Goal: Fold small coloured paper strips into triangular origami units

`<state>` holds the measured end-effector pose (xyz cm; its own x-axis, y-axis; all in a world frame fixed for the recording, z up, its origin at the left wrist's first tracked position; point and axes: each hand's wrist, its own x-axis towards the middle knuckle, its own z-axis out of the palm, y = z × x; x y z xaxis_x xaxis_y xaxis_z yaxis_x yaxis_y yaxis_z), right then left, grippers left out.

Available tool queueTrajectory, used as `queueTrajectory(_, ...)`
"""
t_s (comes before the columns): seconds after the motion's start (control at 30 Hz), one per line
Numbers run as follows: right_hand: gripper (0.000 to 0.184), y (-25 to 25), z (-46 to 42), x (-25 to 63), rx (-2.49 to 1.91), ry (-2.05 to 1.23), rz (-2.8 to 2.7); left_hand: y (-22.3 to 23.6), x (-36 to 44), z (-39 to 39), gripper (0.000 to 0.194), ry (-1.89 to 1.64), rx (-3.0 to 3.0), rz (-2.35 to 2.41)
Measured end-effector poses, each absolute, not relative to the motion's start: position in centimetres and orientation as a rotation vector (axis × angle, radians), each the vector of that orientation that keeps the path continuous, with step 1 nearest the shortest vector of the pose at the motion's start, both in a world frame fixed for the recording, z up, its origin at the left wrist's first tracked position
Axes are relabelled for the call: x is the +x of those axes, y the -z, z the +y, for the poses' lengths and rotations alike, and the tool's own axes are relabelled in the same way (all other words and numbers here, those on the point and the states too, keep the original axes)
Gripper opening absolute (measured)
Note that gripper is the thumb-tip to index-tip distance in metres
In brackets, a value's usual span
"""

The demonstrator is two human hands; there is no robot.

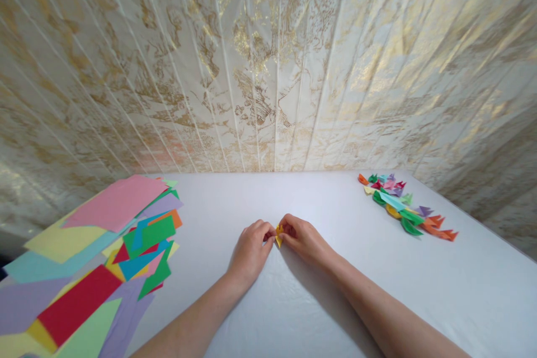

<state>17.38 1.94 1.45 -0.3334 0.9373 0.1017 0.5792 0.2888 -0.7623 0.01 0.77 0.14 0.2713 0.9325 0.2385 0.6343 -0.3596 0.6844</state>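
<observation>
Between my two hands, over the middle of the white table, is a small folded piece of yellow paper (278,236). My left hand (254,245) pinches its left side between thumb and fingertips. From the right, my right hand (302,236) grips the same piece with thumb and forefinger. Much of the yellow paper is covered by my fingers, so its exact folded shape is hard to make out.
On the left of the table (201,196) lie overlapping sheets and pieces of coloured paper, including a pink sheet (121,201) and a red one (79,305). Folded paper figures (413,218) in several colours cluster at the back right. A patterned curtain (260,67) hangs behind.
</observation>
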Motion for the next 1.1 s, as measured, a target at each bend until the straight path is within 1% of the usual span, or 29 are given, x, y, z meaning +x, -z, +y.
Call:
queueTrajectory(0.1,0.014,-1.9,2.0,18.0,-1.283,-0.942,-1.914,-0.1,0.0,0.7,0.010,-0.883,2.082,1.403)
queueTrajectory(0.17,0.008,-2.3,1.9,18.2,-1.295,-0.931,-1.911,-0.1,0.0,0.7,0.011,-0.888,2.079,1.399)
queueTrajectory(0.23,0.006,-2.5,1.9,18.3,-1.318,-0.919,-1.962,0.0,0.0,0.7,0.011,-0.885,2.073,1.404)
queueTrajectory(0.57,0.013,-2.4,1.0,17.4,-1.444,-0.615,-2.194,-0.3,0.1,0.6,0.011,-0.866,2.087,1.425)
queueTrajectory(0.87,0.014,-1.9,1.2,17.4,-1.467,-0.579,-2.224,-0.7,0.1,0.6,0.016,-0.860,2.117,1.428)
queueTrajectory(1.1,0.013,-2.0,1.2,17.3,-1.447,-0.592,-2.216,-0.6,0.1,0.7,0.008,-0.862,2.127,1.400)
